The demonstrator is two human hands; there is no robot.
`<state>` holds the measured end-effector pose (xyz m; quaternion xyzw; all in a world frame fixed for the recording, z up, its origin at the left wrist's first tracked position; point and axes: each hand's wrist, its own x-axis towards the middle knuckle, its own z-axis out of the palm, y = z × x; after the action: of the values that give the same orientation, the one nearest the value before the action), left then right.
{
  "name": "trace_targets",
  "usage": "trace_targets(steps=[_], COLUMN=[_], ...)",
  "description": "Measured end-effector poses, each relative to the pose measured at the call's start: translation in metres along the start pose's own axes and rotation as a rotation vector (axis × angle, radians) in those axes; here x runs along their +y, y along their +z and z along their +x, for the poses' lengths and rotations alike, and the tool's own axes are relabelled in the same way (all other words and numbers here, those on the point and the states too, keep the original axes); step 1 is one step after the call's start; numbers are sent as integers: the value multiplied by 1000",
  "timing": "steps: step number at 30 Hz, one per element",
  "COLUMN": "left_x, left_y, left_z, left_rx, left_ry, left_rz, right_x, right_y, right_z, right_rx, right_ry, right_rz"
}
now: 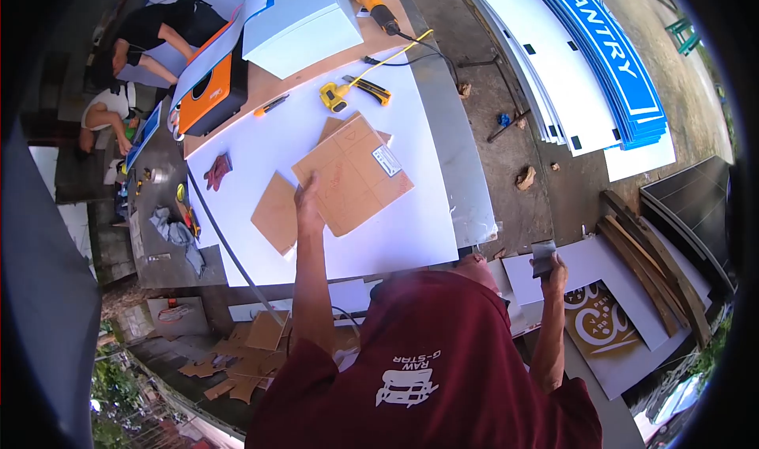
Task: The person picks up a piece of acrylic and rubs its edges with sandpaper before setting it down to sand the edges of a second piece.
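My left hand (309, 200) grips the left edge of a square cardboard piece (360, 172), which has red handwriting and a white label. Under and beside it lie more cardboard pieces (277, 212) on a white sheet (411, 235). Out to the right, my right hand (556, 273) is closed on a small dark grey flat object (543, 258), held away from the table. A yellow tape measure (334, 96), a yellow-black tool (369, 91) and an orange cutter (271, 106) lie beyond the cardboard. A reddish glove (217, 171) rests to its left.
An angle grinder (375, 6) and a white box (304, 30) stand at the far side, beside an orange case (209, 97). Printed panels (585, 46) are stacked at right, above wooden strips (652, 267). A cable (229, 247) crosses the sheet. Two other people (162, 34) bend over at far left.
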<state>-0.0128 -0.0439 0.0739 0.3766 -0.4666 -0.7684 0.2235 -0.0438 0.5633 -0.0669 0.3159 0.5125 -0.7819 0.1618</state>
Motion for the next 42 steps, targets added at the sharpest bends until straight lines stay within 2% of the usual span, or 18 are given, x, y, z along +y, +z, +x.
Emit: trace_targets(steps=[3, 6, 7, 10, 13, 16, 17, 21, 26, 33, 36, 38, 42], left_x=[-13, -56, -45, -34, -28, -34, -30, -37, -27, -19, -14, -11, -14], left_y=[-45, -163, -168, -210, -232, -260, -257, -280, -261, -240, -225, -215, -206], left_z=[57, 97, 72, 37, 25, 39, 43, 64, 62, 75, 66, 63, 52], left_rx=[492, 476, 624, 891, 1040, 998, 995, 856, 925, 929, 931, 939, 929], left_ry=[269, 536, 460, 327, 94, 85, -66, -18, -158, -276, -224, -206, -76], left_rz=[181, 465, 627, 1009, 1021, 1313, 1294, 1228, 1250, 1136, 1189, 1247, 1283], right_x=[5, -1, -1, 0, -1, -4, -6, -16, -5, 17, 38, 35, 85], right_y=[1, 20, 20, 31, 45, 64, 74, 133, 216, 292, 313, 365, 436], right_z=[5, -12, -16, -35, -44, -46, -44, -44, -48, -75, -61, -94, -88], right_rx=[-42, -103, -112, -131, -104, -139, -157, -253, -539, -610, -713, -826, -996], right_ry=[-2, -1, 23, 8, 27, 44, 50, 52, 72, 191, 245, 270, 342], right_rz=[-48, 15, 65, 147, 204, 204, 200, 166, 30, -78, -241, -319, -492])
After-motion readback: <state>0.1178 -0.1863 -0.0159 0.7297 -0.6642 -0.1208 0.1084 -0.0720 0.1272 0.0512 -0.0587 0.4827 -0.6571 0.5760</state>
